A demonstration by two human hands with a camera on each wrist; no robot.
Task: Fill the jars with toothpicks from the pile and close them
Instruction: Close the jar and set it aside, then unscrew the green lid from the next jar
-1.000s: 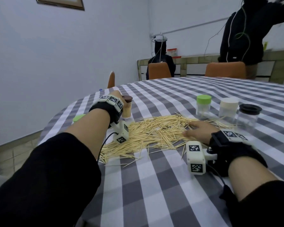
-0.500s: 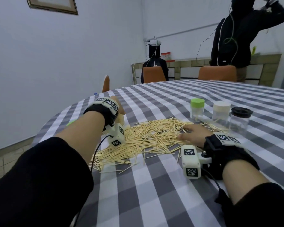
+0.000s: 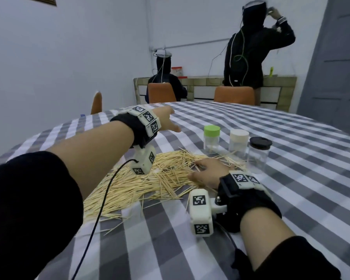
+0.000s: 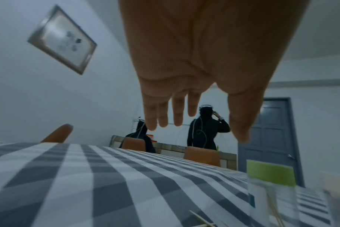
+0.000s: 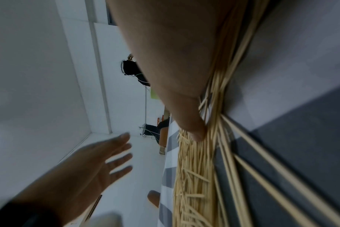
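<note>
Head view: toothpick pile (image 3: 141,178) sprawls on the checked table (image 3: 291,138), largely unpicked. Three lidded jars (image 3: 211,139) stand just beyond it, nearly empty. Left hand (image 3: 166,121) hovers, fingers spread, holding nothing. Right hand (image 3: 208,172) lies flat on the pile. Most filling remains, by my judgement.

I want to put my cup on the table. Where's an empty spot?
Bare checked tablecloth lies in front of the toothpick pile, and behind the green-lidded jar. It is crowded around the pile, where the right hand rests, and at the cream-lidded jar and black-lidded jar.
</note>
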